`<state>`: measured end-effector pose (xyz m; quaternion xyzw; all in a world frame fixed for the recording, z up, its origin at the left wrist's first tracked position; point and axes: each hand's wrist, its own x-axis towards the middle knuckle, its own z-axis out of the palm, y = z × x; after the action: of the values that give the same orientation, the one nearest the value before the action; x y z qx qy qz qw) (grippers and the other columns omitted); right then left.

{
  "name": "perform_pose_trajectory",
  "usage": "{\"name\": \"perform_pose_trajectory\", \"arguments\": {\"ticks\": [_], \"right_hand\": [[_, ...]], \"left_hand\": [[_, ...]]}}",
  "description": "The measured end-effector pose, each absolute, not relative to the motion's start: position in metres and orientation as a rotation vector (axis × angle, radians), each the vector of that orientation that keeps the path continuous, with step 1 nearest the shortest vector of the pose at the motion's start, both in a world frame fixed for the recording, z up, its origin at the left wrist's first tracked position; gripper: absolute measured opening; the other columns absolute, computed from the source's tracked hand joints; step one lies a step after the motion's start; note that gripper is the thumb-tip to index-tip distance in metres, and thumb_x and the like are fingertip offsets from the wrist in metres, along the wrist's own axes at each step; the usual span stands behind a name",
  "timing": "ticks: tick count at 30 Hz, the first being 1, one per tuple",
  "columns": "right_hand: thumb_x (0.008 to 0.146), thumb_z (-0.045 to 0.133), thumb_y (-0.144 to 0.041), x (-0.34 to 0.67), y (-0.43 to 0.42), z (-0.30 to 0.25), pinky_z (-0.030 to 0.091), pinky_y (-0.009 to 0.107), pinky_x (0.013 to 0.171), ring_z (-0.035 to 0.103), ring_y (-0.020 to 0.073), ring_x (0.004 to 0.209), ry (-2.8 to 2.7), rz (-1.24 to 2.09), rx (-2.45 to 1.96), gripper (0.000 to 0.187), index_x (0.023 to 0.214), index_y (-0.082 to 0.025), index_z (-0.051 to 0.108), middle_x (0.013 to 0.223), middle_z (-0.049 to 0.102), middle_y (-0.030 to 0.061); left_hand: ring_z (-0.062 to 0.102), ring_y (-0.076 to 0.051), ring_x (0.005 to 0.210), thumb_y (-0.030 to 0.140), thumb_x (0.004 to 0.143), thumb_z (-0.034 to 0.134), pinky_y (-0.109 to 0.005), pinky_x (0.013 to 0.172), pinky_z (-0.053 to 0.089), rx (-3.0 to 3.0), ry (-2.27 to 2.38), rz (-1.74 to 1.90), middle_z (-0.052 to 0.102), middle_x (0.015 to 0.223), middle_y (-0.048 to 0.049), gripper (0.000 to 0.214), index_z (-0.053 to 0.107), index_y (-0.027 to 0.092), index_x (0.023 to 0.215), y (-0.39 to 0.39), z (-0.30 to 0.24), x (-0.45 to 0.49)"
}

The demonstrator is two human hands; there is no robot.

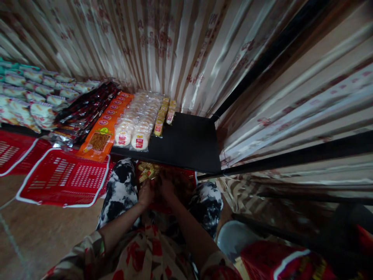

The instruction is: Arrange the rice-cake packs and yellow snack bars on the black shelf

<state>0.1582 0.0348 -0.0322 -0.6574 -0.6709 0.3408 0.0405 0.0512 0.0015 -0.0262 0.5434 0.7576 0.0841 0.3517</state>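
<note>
Shelf (pixel 186 142) crosses mid-frame above a red basket (pixel 190 175); at lower centre, left hand (pixel 146 193) and right hand (pixel 167 186), grip too dim to tell, sit near yellow-wrapped packets (pixel 148 171), which hasty lifting could snag on the shelf's edge.

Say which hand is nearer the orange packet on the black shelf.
Left. The left hand is below the orange packet, to its right; the right hand is farther right.

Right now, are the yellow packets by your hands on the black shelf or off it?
Off: the yellow packets by the left hand show below the front edge of the black shelf, between the trouser legs.
</note>
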Motion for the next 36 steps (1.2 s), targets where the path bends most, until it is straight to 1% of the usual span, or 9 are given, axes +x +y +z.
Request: {"name": "perform_pose_trajectory", "arguments": {"ticks": [3,7,12,15,18,22,27,31,36], "right_hand": [[0.085,0.041,-0.014,0.157,0.041,-0.035,0.043,0.030,0.091,0.059,0.0202,0.106,-2.041,1.103,-2.009,0.043,0.126,-0.021,0.050,0.123,0.059,0.0100],[0.085,0.046,-0.018,0.163,0.041,-0.040,0.044,0.028,0.088,0.060,0.0187,0.104,-1.982,1.095,-2.045,0.040,0.124,-0.021,0.052,0.118,0.063,0.0087],[0.085,0.048,-0.023,0.170,0.033,-0.038,0.045,0.028,0.084,0.063,0.0206,0.095,-2.009,1.094,-2.045,0.026,0.104,-0.018,0.066,0.104,0.068,0.0100],[0.085,0.048,-0.023,0.172,0.027,-0.033,0.045,0.027,0.082,0.064,0.0204,0.093,-1.942,1.075,-2.037,0.025,0.100,-0.017,0.066,0.102,0.069,0.0097],[0.084,0.048,-0.026,0.178,0.023,-0.028,0.046,0.029,0.080,0.065,0.0215,0.090,-1.805,1.072,-2.022,0.025,0.098,-0.015,0.066,0.097,0.069,0.0112],[0.079,0.050,-0.024,0.191,0.018,-0.019,0.045,0.033,0.087,0.062,0.0234,0.095,-1.540,1.060,-1.946,0.028,0.100,-0.012,0.063,0.100,0.067,0.0137],[0.077,0.048,-0.026,0.201,0.011,-0.008,0.040,0.036,0.097,0.056,0.0219,0.109,-1.269,1.188,-1.744,0.035,0.108,-0.015,0.059,0.116,0.062,0.0098],[0.075,0.050,-0.030,0.199,0.005,0.004,0.044,0.037,0.092,0.059,0.0221,0.101,-1.237,1.194,-1.684,0.030,0.100,-0.016,0.060,0.107,0.065,0.0086],[0.078,0.050,-0.030,0.199,0.007,0.025,0.050,0.034,0.082,0.063,0.0200,0.089,-1.382,1.185,-1.614,0.020,0.092,-0.020,0.060,0.095,0.068,0.0054]], "left_hand": [[0.048,-0.020,0.120,0.011,0.083,0.036,-0.031,0.100,0.038,1.402,1.958,0.248,0.051,0.129,-0.0152,0.037,0.050,0.011,0.118,-0.002,-0.033,0.050],[0.048,-0.021,0.120,0.009,0.081,0.038,-0.031,0.100,0.037,1.431,1.937,0.303,0.051,0.128,-0.0163,0.038,0.053,0.009,0.115,-0.005,-0.038,0.050],[0.052,-0.019,0.113,0.005,0.077,0.040,-0.032,0.100,0.038,1.465,1.868,0.399,0.058,0.115,-0.0138,0.035,0.057,0.011,0.106,-0.006,-0.038,0.049],[0.052,-0.019,0.113,0.003,0.074,0.039,-0.033,0.100,0.038,1.487,1.808,0.452,0.058,0.114,-0.0143,0.038,0.056,0.010,0.107,-0.007,-0.037,0.048],[0.052,-0.019,0.113,0.002,0.073,0.038,-0.034,0.101,0.038,1.500,1.762,0.546,0.059,0.115,-0.0120,0.042,0.055,0.012,0.110,-0.008,-0.036,0.048],[0.049,-0.020,0.118,0.008,0.076,0.042,-0.039,0.102,0.038,1.509,1.772,0.729,0.057,0.119,-0.0118,0.038,0.053,0.015,0.112,-0.007,-0.033,0.051],[0.047,-0.023,0.120,0.018,0.078,0.045,-0.042,0.103,0.037,1.439,1.786,0.861,0.052,0.124,-0.0149,0.043,0.046,0.012,0.121,-0.005,-0.014,0.057],[0.049,-0.021,0.116,0.024,0.082,0.041,-0.040,0.102,0.037,1.369,1.767,0.903,0.053,0.123,-0.0136,0.043,0.046,0.013,0.123,0.000,0.011,0.063],[0.052,-0.019,0.111,0.021,0.082,0.040,-0.037,0.100,0.039,1.402,1.766,0.979,0.056,0.118,-0.0106,0.037,0.052,0.015,0.117,0.013,0.043,0.067]]}}
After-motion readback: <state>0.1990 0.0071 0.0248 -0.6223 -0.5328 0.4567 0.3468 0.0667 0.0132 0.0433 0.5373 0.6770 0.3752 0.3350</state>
